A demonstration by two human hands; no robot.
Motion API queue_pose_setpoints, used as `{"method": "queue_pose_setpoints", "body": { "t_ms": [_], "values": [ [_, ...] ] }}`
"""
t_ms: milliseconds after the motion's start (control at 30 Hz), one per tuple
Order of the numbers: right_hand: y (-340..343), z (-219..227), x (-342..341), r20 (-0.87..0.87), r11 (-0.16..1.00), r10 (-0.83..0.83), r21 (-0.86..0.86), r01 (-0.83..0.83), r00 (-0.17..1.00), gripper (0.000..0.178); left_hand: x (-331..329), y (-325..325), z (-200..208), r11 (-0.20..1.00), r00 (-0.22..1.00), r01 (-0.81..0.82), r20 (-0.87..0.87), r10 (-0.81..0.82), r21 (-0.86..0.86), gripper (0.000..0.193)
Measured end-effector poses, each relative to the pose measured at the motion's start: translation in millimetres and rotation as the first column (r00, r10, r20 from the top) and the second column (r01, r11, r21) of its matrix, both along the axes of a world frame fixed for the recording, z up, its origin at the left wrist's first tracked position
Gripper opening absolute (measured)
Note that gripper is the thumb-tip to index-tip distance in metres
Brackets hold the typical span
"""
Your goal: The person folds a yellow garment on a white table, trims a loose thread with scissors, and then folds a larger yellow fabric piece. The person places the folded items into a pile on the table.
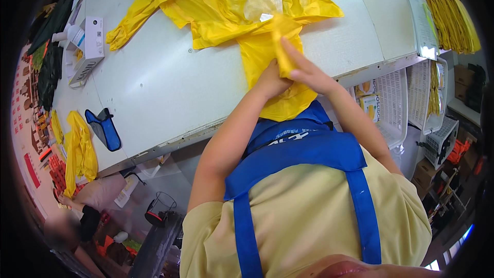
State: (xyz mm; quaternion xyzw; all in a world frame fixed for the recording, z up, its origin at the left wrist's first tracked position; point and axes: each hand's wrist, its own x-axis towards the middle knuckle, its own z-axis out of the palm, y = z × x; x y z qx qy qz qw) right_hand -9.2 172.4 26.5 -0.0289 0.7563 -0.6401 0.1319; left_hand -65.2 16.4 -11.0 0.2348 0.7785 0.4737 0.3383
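Note:
A yellow raincoat [221,7] lies spread over the far part of the white worktable, one sleeve stretched to the left. A translucent mesh-like patch [262,0] shows at its middle. One length of the yellow fabric runs toward me and hangs over the table's front edge against my blue apron. My left hand [272,80] is closed on this length, its fingertips partly hidden by the cloth. Just right of it, my right hand [311,74] has its fingers stretched out against a raised, blurred fold of the same fabric.
At the left stand a white box [88,51] and a white bottle [60,36]. A blue-and-black pouch [104,128] lies near the left corner, beside more yellow garments [80,146]. Folded yellow pieces [453,20] are stacked far right, above white baskets [393,103]. Another person sits at lower left.

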Motion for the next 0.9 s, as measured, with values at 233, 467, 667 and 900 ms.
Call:
{"method": "queue_pose_setpoints", "body": {
  "t_ms": [233,467,667,900],
  "values": [
    [-13.5,-1.4,-9.0,0.032,0.459,0.378,0.862,-0.217,0.925,0.081,-16.6,-41.8,23.7,0.796,0.792,-0.597,0.233,0.565,0.099,0.057],
    [25.4,9.3,18.7,0.071,0.689,0.473,0.591,-0.419,0.878,0.083,-32.7,-48.3,-2.8,0.86,0.649,0.183,-0.598,-0.47,-0.477,0.072],
    [16.4,-13.1,70.3,-0.153,0.386,0.497,0.921,-0.059,0.854,0.079,-16.6,-44.6,-3.5,0.862,0.636,0.079,-0.64,-0.431,-0.501,0.085],
    [8.5,-27.9,26.9,-0.067,0.77,0.16,0.633,-0.082,0.985,0.02,-16.4,-53.1,-21.4,0.902,0.731,0.154,-0.568,-0.378,-0.402,0.069]
  ]
}}
